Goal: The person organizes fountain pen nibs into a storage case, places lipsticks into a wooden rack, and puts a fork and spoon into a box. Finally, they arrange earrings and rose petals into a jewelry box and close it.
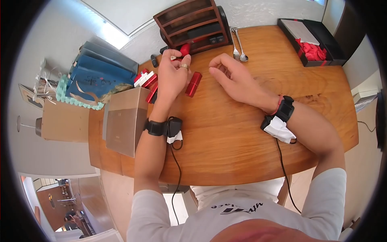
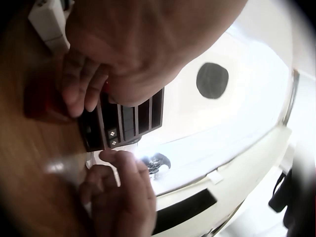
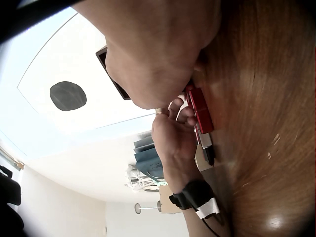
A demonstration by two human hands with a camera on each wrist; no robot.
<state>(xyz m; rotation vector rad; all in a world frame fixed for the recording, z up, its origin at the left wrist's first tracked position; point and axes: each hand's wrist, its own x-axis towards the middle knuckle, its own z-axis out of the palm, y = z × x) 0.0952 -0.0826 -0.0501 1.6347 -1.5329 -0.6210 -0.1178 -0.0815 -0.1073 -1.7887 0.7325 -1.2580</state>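
In the head view the left hand [image 1: 172,76] is at the shelf's near side, fingers bent towards the thumb around a rounded red object [image 1: 185,49], whose lower part they cover. A bit of red also shows between those fingers in the left wrist view. The right hand [image 1: 238,82] hovers over the table, its fingers loosely bent and holding nothing. Between the hands lies a red tube [image 1: 193,84]. Red and white boxes [image 1: 146,78] sit left of the left hand; part of that group is behind the wrist.
A brown wooden shelf [image 1: 191,24] stands at the back, a fork [image 1: 236,50] and spoon [image 1: 243,56] beside it. At the back right is a black box [image 1: 312,60] with red filling. Blue bags [image 1: 100,76] and a tan box [image 1: 127,121] occupy the left side.
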